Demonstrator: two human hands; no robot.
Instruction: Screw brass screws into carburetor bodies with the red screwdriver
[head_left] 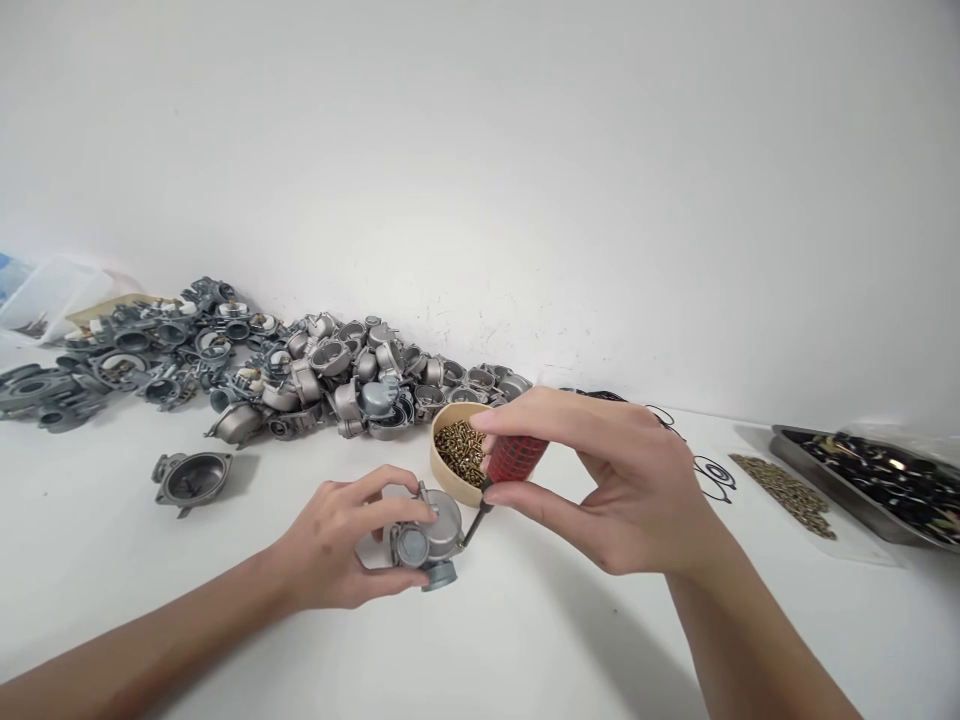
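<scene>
My left hand [352, 545] grips a grey metal carburetor [441, 522] on the white table, fingers over its top and thumb along its near side. Between the fingers and thumb of my right hand [607, 475] is the red and black handle of a screwdriver [516, 458]. Its dark shaft slants down to the left, and the tip meets the right edge of the carburetor. Just behind stands a round tan bowl [442, 478] holding many small brass-coloured screws [461, 450]; my right hand covers part of it.
A heap of grey carburetor parts [352, 370] runs along the wall to the left. One float bowl [196, 480] lies apart, front left. To the right are black rubber rings [716, 475], a pile of small brass-coloured parts [784, 495] and a metal tray [847, 500] of black pieces.
</scene>
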